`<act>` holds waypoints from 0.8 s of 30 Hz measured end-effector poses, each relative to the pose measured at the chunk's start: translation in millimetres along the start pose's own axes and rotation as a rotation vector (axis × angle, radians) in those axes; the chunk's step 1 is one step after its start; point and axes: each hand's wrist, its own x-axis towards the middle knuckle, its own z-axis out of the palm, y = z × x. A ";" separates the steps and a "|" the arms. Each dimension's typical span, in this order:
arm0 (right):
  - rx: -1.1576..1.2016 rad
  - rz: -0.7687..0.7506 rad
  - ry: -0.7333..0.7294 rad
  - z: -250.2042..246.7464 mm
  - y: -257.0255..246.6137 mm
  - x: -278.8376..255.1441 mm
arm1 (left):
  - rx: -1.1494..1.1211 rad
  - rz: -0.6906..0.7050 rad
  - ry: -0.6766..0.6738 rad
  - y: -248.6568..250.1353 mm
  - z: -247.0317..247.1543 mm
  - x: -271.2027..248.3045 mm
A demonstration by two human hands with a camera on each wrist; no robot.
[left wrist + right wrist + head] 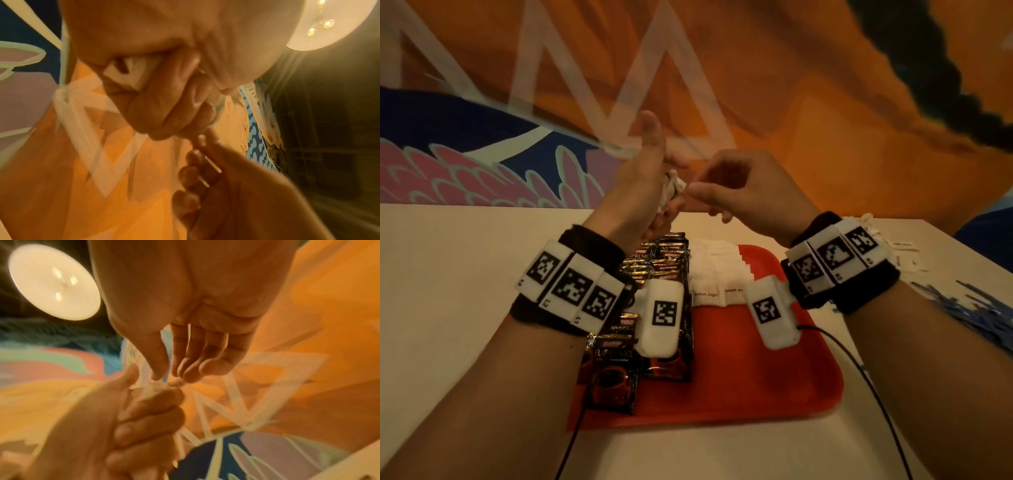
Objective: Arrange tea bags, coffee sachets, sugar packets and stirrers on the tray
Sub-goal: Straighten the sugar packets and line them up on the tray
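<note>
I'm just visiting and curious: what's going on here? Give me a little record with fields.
Left hand: grips a bunch of white packets, raised above the table
Right hand: thumb and fingertips at the bunch, seemingly picking one
Tray: red, on a pale table
On tray: dark coffee sachets left, white brown-sugar packets beside them
Off tray, right: white packets, blue stirrers

My head camera is looking forward and down over my forearms at the red tray (774,387) and the painted wall behind it. Each wrist camera is sitting very close to its own palm, tilting up toward the ceiling lamp (53,282). All three are sharing my two meeting hands.
</note>
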 end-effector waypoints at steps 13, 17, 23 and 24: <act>0.320 -0.002 0.098 12.6 4.1 -11.5 | -0.026 -0.055 -0.111 -2.1 5.7 1.2; 0.356 0.032 0.226 6.5 5.5 -12.9 | 0.172 0.032 -0.029 -1.9 6.1 1.9; 0.333 0.042 0.299 -1.3 9.8 -15.4 | 0.398 0.298 0.077 -6.1 5.9 4.1; 0.331 0.036 0.296 -1.8 10.1 -15.8 | 0.385 0.328 0.103 -6.0 7.3 3.8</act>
